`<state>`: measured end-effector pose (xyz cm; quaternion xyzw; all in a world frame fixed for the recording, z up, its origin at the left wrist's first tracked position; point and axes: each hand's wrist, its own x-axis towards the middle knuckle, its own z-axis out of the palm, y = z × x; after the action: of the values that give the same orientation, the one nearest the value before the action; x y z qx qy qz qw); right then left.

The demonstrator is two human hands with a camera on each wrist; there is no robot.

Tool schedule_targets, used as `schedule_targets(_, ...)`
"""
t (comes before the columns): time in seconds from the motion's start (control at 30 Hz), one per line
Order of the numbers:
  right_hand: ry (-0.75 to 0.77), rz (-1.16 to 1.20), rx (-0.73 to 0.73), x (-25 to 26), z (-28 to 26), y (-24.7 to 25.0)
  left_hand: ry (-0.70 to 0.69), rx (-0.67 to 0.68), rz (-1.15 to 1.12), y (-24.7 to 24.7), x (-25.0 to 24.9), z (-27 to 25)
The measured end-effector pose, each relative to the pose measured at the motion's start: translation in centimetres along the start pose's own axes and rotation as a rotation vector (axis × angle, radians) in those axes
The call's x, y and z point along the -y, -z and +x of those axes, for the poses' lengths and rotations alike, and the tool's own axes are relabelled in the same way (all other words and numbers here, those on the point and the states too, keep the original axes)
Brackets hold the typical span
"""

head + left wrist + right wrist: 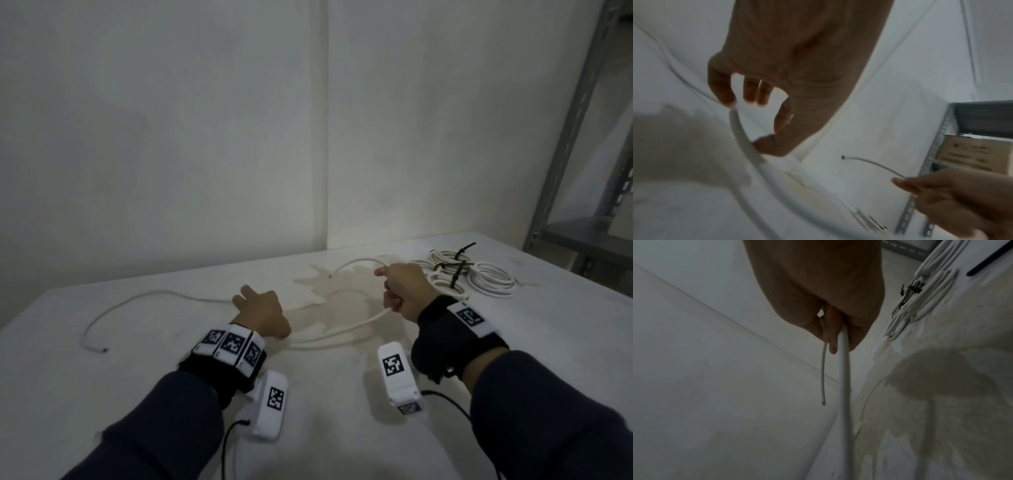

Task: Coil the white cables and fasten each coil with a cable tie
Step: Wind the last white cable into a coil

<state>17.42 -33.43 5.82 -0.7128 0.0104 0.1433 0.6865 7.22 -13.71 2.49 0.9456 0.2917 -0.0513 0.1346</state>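
Observation:
A loose white cable (154, 293) lies on the white table (171, 411), one end (103, 350) at the left. My left hand (260, 315) rests low on the table, and the cable (740, 129) runs between its curled fingertip and thumb. My right hand (404, 287) is raised and fisted round the same cable (843, 378). The free end (330, 275) sticks out past its fingers. Two loops sag between the hands. Finished coils (486, 277) with black cable ties (459, 267) lie behind the right hand.
A brownish stain (318, 291) marks the table between the hands. A wall stands close behind the table's far edge. A grey metal shelf rack (582, 171) stands at the right, with a cardboard box (970, 154) on it.

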Motion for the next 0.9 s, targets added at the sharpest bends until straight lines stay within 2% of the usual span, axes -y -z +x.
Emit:
schedule_targets(0.07,-0.014,-0.008,0.008,-0.6,-1.1,0.0,0.139,-0.101,-0.058,-0.6,1.2,-0.5)
schedule_targets(0.13,-0.036,0.051,0.048,-1.3,-2.0,0.4,0.231,-0.161,-0.238,-1.2,2.6,-1.1)
schedule_targets(0.23,-0.060,0.111,0.110,-2.5,-3.1,0.6,0.268,-0.059,-0.463,-1.2,4.6,-1.6)
schedule_targets(0.3,-0.049,0.064,0.124,-3.0,-3.6,0.5,0.164,-0.032,-0.588,-1.0,5.5,-1.4)
schedule_targets(0.43,-0.042,0.005,0.096,-3.6,-4.0,0.0,-0.107,-0.173,-0.936,0.0,4.2,-2.6)
schedule_targets(0.53,-0.063,0.032,0.094,-3.8,-4.1,-0.4,-0.310,-0.237,-1.068,2.8,2.1,-3.7)
schedule_targets(0.63,-0.063,0.057,0.079,-3.7,-4.1,-0.9,-0.402,-0.348,-1.335,6.1,1.4,-4.6)
schedule_targets(0.73,-0.049,0.091,0.101,-3.3,-4.1,-1.1,-0.472,-0.340,-1.560,8.0,2.2,-5.0)
schedule_targets(0.8,-0.020,0.111,0.141,-3.2,-4.2,-1.3,-0.423,-0.363,-1.607,8.2,3.2,-4.6)
schedule_targets(0.9,0.025,0.102,0.199,-3.3,-4.3,-1.7,-0.179,-0.359,-1.669,6.6,5.1,-2.9)
